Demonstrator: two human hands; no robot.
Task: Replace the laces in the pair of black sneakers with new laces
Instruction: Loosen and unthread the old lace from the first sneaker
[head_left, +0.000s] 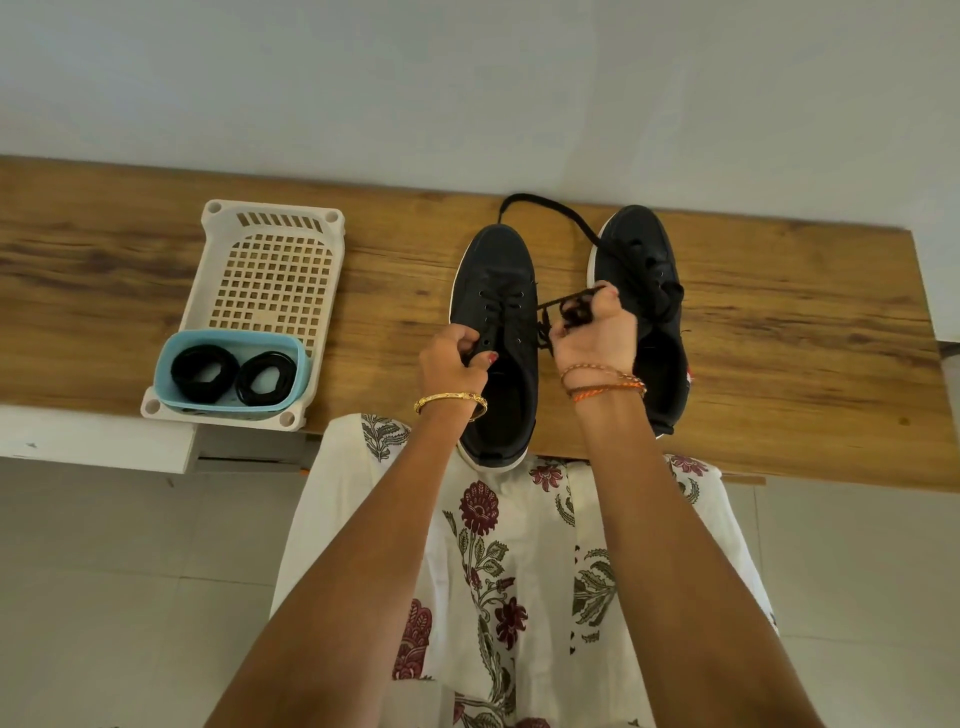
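While left hand (451, 358) pinches matte sneaker (497, 332) collar, right hand (597, 332) fists bunched flat lace (574, 307) — woodgrain shelf (104, 270).

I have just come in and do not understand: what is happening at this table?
A person is unlacing black sneakers on a wooden table. The left hand steadies the left sneaker at its eyelets, while the right hand grips a gathered black lace. Two coiled laces wait in a blue tub.
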